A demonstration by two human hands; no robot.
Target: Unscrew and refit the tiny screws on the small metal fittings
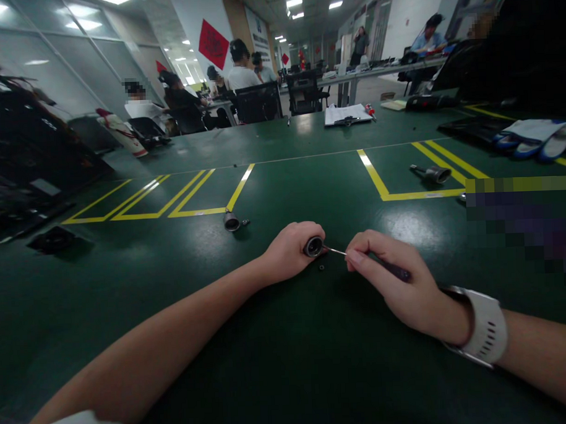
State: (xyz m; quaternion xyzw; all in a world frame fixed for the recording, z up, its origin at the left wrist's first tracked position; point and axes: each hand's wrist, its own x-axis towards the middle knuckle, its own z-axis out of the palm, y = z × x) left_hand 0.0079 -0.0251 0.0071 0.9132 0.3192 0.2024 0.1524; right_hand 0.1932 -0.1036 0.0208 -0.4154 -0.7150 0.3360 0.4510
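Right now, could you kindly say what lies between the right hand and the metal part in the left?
A thin metal shaft, in the head view.

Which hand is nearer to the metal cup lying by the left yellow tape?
Left. The metal cup lies beyond the left hand, to its left. The right hand, holding a thin tool, is farther away, to the right.

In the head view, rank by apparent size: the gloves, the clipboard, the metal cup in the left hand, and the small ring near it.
Largest to smallest:
Gloves
Clipboard, farther from the camera than the cup
Metal cup, partly covered by the left hand
Small ring
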